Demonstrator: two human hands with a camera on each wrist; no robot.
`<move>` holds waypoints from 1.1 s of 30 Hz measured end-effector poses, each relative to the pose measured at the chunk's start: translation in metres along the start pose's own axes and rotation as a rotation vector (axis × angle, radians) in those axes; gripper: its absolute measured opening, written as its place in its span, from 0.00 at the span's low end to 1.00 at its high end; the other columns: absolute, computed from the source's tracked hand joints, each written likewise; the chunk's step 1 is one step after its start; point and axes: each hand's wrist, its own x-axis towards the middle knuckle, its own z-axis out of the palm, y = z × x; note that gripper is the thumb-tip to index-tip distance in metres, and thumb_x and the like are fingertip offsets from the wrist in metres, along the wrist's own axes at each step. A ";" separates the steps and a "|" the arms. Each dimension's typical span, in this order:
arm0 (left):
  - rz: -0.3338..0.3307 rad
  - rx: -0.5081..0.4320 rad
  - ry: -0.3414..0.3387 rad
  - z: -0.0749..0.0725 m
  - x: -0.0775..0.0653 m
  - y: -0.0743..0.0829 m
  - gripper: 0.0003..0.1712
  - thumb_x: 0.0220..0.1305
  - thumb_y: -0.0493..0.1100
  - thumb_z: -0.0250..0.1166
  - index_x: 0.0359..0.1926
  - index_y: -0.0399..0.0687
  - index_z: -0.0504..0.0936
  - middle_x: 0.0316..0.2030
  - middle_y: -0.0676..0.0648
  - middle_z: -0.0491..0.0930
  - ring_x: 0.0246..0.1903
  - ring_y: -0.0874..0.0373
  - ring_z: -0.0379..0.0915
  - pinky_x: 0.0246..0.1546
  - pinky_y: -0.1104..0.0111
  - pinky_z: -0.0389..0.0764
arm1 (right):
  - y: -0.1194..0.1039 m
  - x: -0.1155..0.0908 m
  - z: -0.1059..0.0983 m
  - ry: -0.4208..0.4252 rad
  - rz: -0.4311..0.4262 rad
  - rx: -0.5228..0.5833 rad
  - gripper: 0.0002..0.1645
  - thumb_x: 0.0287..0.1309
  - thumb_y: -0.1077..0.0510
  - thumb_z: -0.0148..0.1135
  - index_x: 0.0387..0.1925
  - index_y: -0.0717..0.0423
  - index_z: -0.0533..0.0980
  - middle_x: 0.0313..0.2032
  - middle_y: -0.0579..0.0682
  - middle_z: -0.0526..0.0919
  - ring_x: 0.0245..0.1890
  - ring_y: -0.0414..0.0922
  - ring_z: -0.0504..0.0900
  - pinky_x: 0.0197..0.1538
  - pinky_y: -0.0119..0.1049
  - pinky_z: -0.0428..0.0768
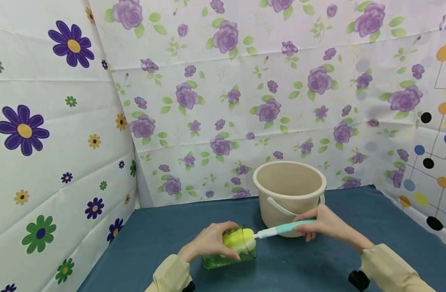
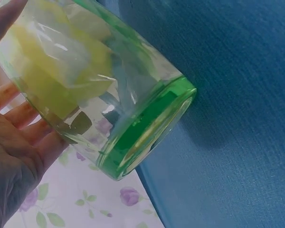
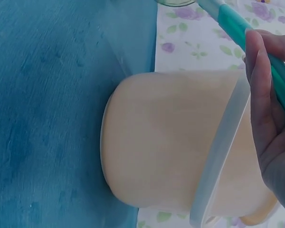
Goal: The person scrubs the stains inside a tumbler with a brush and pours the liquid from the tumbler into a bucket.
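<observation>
A clear green glass cup (image 1: 226,260) lies tilted on its side just over the blue cloth, its mouth toward the right. My left hand (image 1: 212,242) grips it around the side, and the left wrist view shows its thick green base (image 2: 147,128). Inside sits the yellow sponge head (image 1: 239,239) of a cup brush. The brush's white and teal handle (image 1: 286,228) comes out through the mouth. My right hand (image 1: 323,223) pinches that handle near its far end, between thumb and fingers, in front of the bucket.
A beige bucket (image 1: 266,202) stands behind the right hand, its pale carrying handle (image 3: 223,147) hanging down in front. Blue cloth (image 1: 164,231) covers the table. Flowered sheets (image 1: 201,142) hang at the back and left, and a dotted sheet (image 1: 434,162) at the right.
</observation>
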 end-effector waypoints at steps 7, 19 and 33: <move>-0.019 -0.003 -0.008 0.000 0.000 0.000 0.42 0.39 0.64 0.71 0.57 0.54 0.71 0.44 0.55 0.74 0.40 0.63 0.71 0.33 0.67 0.73 | 0.005 -0.004 -0.003 -0.037 -0.019 0.006 0.13 0.54 0.61 0.62 0.41 0.65 0.80 0.18 0.53 0.80 0.15 0.51 0.78 0.19 0.46 0.75; -0.010 0.009 -0.015 0.000 0.002 0.000 0.42 0.40 0.64 0.71 0.56 0.54 0.71 0.44 0.56 0.74 0.41 0.63 0.71 0.35 0.66 0.73 | 0.004 -0.005 0.004 -0.080 -0.008 0.105 0.12 0.55 0.64 0.61 0.41 0.65 0.79 0.20 0.60 0.79 0.16 0.50 0.79 0.20 0.50 0.75; 0.008 -0.006 -0.003 0.001 0.002 0.000 0.41 0.39 0.63 0.72 0.56 0.54 0.72 0.44 0.56 0.74 0.40 0.65 0.71 0.34 0.68 0.73 | -0.022 0.002 0.013 -0.011 -0.029 0.025 0.13 0.54 0.64 0.62 0.40 0.68 0.79 0.19 0.52 0.80 0.16 0.52 0.78 0.19 0.45 0.76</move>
